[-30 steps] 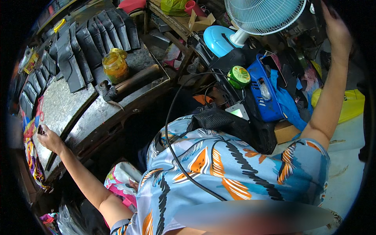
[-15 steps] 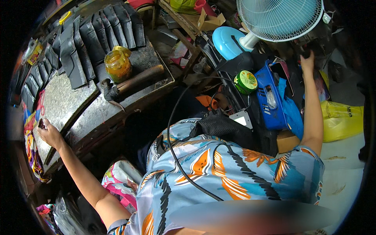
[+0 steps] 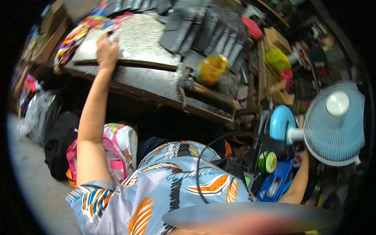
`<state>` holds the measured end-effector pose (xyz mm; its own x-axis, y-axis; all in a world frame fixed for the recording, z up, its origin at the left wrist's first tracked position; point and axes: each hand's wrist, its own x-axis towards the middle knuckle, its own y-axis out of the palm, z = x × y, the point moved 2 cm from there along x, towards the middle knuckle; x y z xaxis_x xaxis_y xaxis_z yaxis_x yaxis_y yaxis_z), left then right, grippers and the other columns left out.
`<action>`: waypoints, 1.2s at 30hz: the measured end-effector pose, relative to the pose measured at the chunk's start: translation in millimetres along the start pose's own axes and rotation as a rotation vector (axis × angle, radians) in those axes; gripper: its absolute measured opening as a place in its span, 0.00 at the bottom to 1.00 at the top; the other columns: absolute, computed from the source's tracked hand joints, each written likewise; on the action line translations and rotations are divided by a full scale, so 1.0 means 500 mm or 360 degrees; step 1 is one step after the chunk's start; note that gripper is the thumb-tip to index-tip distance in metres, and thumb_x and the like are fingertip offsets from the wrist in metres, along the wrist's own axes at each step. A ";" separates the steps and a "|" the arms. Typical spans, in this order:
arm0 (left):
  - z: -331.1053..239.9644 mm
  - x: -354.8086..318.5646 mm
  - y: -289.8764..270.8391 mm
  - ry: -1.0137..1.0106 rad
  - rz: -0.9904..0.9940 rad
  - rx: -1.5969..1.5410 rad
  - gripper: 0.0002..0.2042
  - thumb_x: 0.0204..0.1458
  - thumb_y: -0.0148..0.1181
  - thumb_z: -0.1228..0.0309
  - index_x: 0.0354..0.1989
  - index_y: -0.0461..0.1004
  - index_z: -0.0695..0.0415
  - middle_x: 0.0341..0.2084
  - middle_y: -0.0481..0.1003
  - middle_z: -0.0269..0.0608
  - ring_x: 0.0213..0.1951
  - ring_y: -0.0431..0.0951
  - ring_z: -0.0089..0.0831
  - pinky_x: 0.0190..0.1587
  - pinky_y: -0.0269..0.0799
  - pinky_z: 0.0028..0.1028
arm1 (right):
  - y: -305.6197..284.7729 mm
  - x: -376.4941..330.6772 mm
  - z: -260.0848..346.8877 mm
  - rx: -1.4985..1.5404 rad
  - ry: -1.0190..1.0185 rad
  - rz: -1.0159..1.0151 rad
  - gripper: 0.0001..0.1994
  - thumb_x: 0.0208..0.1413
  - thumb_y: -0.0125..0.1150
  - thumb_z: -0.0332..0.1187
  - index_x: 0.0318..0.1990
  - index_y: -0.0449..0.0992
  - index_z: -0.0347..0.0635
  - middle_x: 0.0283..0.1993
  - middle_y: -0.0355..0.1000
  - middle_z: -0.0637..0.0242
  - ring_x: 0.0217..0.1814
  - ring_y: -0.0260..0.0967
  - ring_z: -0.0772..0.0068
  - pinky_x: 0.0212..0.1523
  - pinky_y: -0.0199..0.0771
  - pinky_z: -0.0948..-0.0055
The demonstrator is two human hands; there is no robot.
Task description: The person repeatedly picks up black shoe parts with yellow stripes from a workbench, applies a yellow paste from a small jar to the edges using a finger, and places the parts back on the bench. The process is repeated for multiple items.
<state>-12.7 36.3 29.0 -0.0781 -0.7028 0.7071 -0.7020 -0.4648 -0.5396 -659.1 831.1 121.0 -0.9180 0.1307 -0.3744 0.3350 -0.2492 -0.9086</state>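
Observation:
My left hand [image 3: 107, 51] reaches over the pale, scuffed slab [image 3: 145, 41] on the workbench. Its fingers curl closed, with a small dark spot at the tips that I cannot make out. Just beyond the fingertips lies a bunched multicoloured cloth [image 3: 75, 41]. On the far right, my right hand [image 3: 301, 156] is beside the blue plastic basket [image 3: 279, 178], below the neck of the light-blue fan [image 3: 333, 125]. The hand is blurred and its fingers are partly hidden, so any grip does not show.
Black cut pieces [image 3: 209, 29] lie in overlapping rows along the bench's back. A jar of orange-yellow stuff [image 3: 209, 70] stands near a wooden rod [image 3: 211, 94]. A green round tub [image 3: 267, 161] sits by the basket. A pink bag [image 3: 115, 152] is below my left arm.
The whole view has swung left, so bench and fan appear farther right. My left hand stays at the slab. My right hand now appears lower, closer to the fan's neck and the basket.

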 end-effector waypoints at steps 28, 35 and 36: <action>-0.113 -0.014 -0.031 0.0431 0.0203 0.0110 0.14 0.53 0.60 0.58 0.40 0.75 0.53 0.37 0.76 0.43 0.43 0.74 0.45 0.48 0.69 0.40 | 0.192 -0.789 0.672 -0.0109 -0.2973 -0.0298 0.22 0.48 0.68 0.33 0.52 0.76 0.39 0.52 0.72 0.57 0.54 0.69 0.57 0.55 0.68 0.65; -0.105 -0.012 -0.023 0.0481 0.0195 0.0248 0.13 0.54 0.58 0.57 0.37 0.78 0.53 0.37 0.77 0.39 0.43 0.75 0.43 0.47 0.70 0.39 | 0.305 -0.801 0.809 -0.0460 -0.3231 -0.0448 0.26 0.39 0.71 0.48 0.48 0.81 0.49 0.59 0.69 0.61 0.64 0.61 0.54 0.62 0.63 0.58; -0.107 -0.012 -0.024 0.0489 0.0185 0.0261 0.13 0.54 0.58 0.57 0.37 0.78 0.53 0.37 0.77 0.39 0.43 0.75 0.42 0.47 0.70 0.39 | 0.313 -0.797 0.815 -0.0483 -0.3254 -0.0499 0.26 0.39 0.71 0.49 0.47 0.81 0.48 0.60 0.68 0.60 0.65 0.60 0.54 0.62 0.63 0.57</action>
<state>-41.7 74.8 55.6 -0.3773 -0.5728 0.7277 -0.5550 -0.4891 -0.6728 -327.3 349.1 203.5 0.2678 -0.9270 0.2624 -0.0213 -0.2780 -0.9603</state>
